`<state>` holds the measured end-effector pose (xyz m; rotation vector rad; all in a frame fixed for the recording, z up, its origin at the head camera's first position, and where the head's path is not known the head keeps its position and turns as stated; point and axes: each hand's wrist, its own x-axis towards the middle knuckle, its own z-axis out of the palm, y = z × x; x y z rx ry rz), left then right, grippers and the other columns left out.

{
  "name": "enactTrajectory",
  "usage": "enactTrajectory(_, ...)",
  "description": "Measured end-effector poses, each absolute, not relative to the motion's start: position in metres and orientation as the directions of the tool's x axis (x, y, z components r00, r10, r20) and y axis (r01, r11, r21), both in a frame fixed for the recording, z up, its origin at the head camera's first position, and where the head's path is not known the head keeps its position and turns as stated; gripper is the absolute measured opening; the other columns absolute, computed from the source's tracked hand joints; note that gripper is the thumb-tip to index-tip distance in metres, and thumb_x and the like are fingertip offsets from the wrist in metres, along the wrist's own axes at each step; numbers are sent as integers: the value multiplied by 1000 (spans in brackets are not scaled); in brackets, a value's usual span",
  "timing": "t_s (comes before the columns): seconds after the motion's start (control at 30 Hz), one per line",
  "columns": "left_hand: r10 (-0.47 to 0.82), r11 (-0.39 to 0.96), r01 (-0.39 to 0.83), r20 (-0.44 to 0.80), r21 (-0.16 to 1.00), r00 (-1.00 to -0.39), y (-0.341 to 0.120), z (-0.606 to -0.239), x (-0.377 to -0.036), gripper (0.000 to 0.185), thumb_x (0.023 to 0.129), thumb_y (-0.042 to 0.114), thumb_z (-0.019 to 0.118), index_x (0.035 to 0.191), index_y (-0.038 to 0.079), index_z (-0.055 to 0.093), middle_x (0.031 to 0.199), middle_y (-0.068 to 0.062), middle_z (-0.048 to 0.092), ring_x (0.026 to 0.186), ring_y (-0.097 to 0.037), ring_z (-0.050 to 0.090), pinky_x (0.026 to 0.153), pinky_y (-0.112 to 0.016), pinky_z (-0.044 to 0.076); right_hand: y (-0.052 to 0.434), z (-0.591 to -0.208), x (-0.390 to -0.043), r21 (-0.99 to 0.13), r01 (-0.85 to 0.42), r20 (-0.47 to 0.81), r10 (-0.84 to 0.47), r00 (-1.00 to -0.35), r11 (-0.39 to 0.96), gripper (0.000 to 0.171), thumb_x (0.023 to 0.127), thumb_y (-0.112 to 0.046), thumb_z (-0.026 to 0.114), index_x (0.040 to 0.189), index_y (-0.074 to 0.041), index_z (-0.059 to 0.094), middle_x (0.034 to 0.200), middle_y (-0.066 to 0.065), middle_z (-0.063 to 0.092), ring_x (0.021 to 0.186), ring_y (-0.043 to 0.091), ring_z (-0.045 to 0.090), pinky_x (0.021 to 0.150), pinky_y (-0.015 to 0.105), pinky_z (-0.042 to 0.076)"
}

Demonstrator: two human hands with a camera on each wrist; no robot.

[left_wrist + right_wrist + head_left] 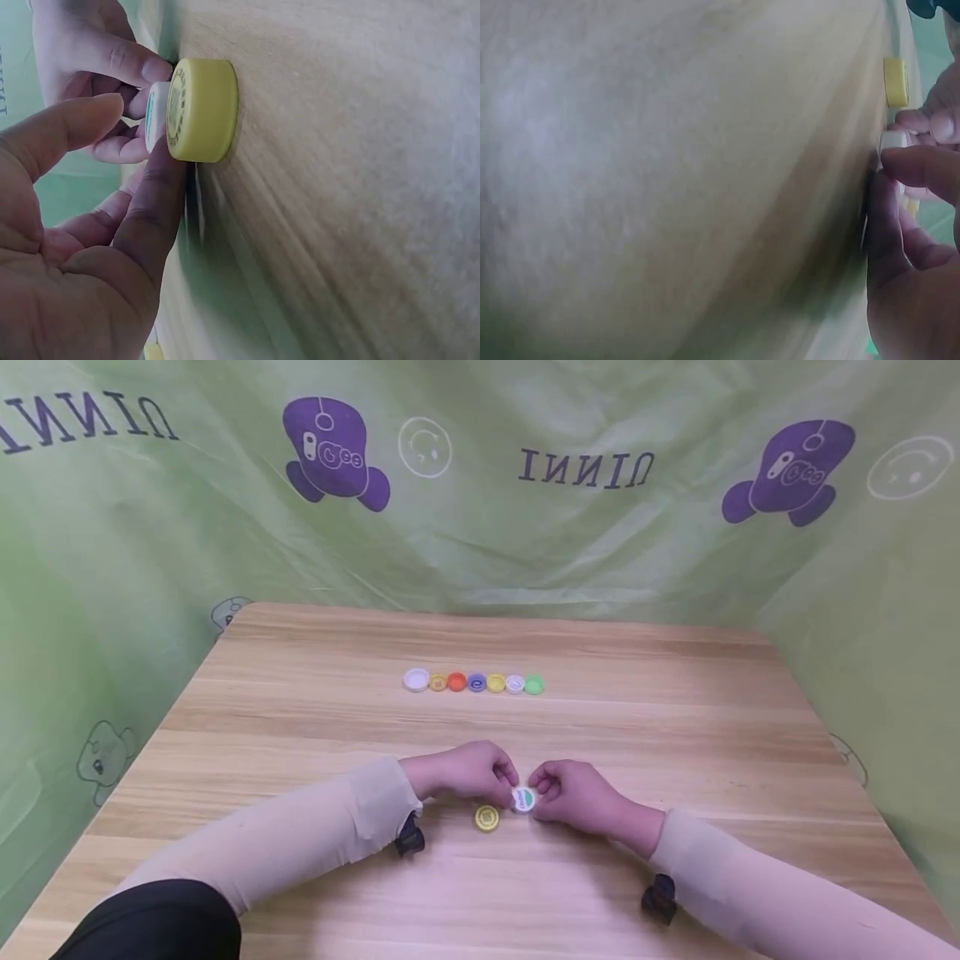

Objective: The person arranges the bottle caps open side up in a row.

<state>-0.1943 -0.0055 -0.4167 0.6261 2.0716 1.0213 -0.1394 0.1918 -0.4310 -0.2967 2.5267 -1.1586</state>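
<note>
A white cap with a green mark (523, 798) sits on the wooden table (675, 735) near the front middle. My right hand (542, 789) pinches it between thumb and fingers. The right wrist view shows the same cap (892, 140) between those fingertips. My left hand (504, 783) is just to the cap's left. In the left wrist view its index finger (154, 195) touches the white cap's edge (157, 112) and its thumb stays apart. A yellow cap (487, 817) lies flat on the table just in front of the hands, close up in the left wrist view (202, 111).
Several caps (476, 682) lie in a straight row across the table's middle: white, orange, red, blue, yellow, white and green. Green printed sheeting (480, 527) closes in the table at the back and both sides. Bare wood surrounds the hands.
</note>
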Motion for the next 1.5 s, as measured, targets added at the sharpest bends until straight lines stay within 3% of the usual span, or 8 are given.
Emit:
enactTrajectory(0.17, 675, 543, 43, -405, 839, -617, -6, -418, -194, 20, 74, 1, 74, 93, 2, 68, 79, -3, 67, 70, -14, 60, 67, -23, 51, 188, -434, -140, -745, -85, -186, -329, -926, 662, 22, 74, -6, 79, 92, -7, 66, 79, -3, 63, 69, 9, 59, 64, 23, 53)
enactTrajectory(0.37, 651, 523, -3, -402, 852, -644, -9, -418, -198, 17, 77, 3, 73, 93, 4, 69, 81, -5, 67, 71, -16, 61, 64, -26, 51, 186, -432, -144, -758, -69, -178, -308, -934, 648, 22, 78, -11, 78, 96, -6, 66, 84, -3, 65, 77, 10, 61, 71, 24, 54)
enactTrajectory(0.67, 626, 411, -39, -313, 911, -714, -12, -418, -210, 27, 81, 8, 75, 105, 1, 66, 92, -7, 67, 81, -24, 65, 71, -34, 57, 183, -425, -158, -857, 125, -256, -201, -946, 500, 31, 84, -10, 73, 111, 0, 61, 96, 6, 65, 87, 17, 64, 74, 28, 57)
enactTrajectory(0.83, 597, 371, -4, -241, 929, -765, -13, -418, -216, 28, 82, 7, 73, 109, 1, 65, 95, -6, 66, 84, -23, 64, 71, -34, 57, 185, -421, -167, -905, 187, -280, -203, -938, 382, 31, 89, -14, 67, 112, 5, 58, 97, 14, 67, 85, 23, 66, 75, 33, 58)
enactTrajectory(1.07, 560, 360, 93, -136, 928, -817, -13, -415, -218, 22, 85, 8, 71, 106, 4, 67, 96, -3, 66, 90, -17, 61, 81, -30, 52, 187, -417, -175, -939, 240, -302, -253, -919, 248, 30, 95, -13, 57, 112, 12, 55, 104, 25, 63, 93, 29, 63, 83, 37, 56)
enactTrajectory(1.3, 531, 326, 46, -143, 944, -835, -13, -417, -221, 16, 88, 7, 68, 103, 2, 67, 93, -4, 67, 88, -18, 63, 82, -30, 54, 184, -408, -182, -948, 189, -243, -196, -950, 257, 28, 94, -11, 59, 116, 7, 55, 100, 16, 62, 88, 28, 62, 82, 39, 55)
enactTrajectory(1.5, 477, 232, -42, -152, 972, -866, -8, -417, -227, 21, 89, 2, 66, 110, -1, 63, 96, -11, 66, 92, -27, 65, 84, -36, 55, 180, -403, -192, -959, 173, -211, -153, -965, 226, 23, 95, -4, 55, 115, 7, 54, 100, 15, 58, 90, 29, 61, 84, 41, 54)
